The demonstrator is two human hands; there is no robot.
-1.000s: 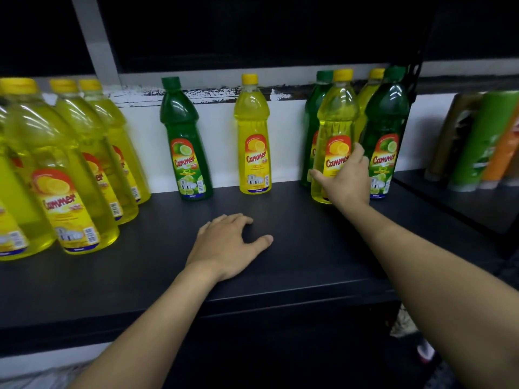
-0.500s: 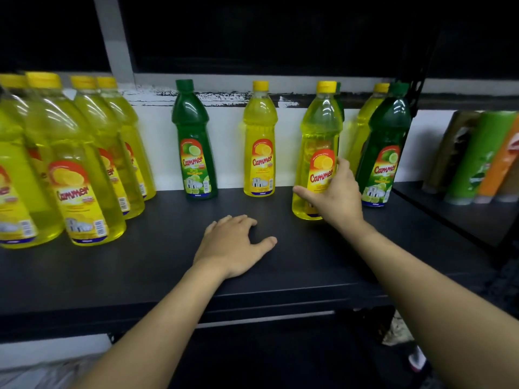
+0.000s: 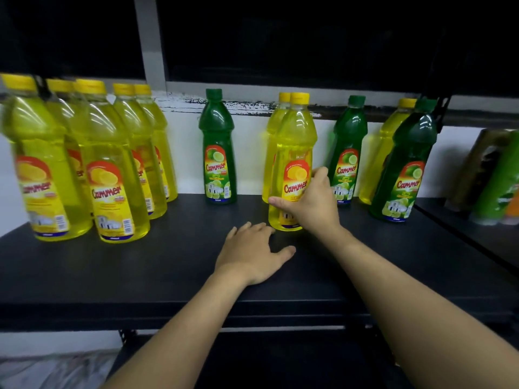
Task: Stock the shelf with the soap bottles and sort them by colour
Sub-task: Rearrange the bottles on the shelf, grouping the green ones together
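head view: the right hand (image 3: 311, 203) has carried the held yellow bottle (image 3: 293, 147) leftward along the shelf (image 3: 112, 276). a second ago it stood in the right-hand cluster, in front of a green bottle (image 3: 348, 147). now it stands just in front of the lone yellow bottle (image 3: 273, 130) by the back wall, its base apparently on the shelf board. the fingers are wrapped round its lower body over the label, thumb on the near side.

the left hand (image 3: 252, 255) has stayed flat on the shelf, fingers straight and slightly spread, fingertips near the bottle's base.

for the task this looks like yellow being drawn out of the mixed right end towards the yellow group (image 3: 112, 178) at left (another green bottle (image 3: 217, 153) stands between, so sorting seems unfinished). the far green bottle (image 3: 404, 169) and a yellow one (image 3: 384, 147) remain at right.

the held bottle stands upright, long axis vertical, cap up, label facing the person.
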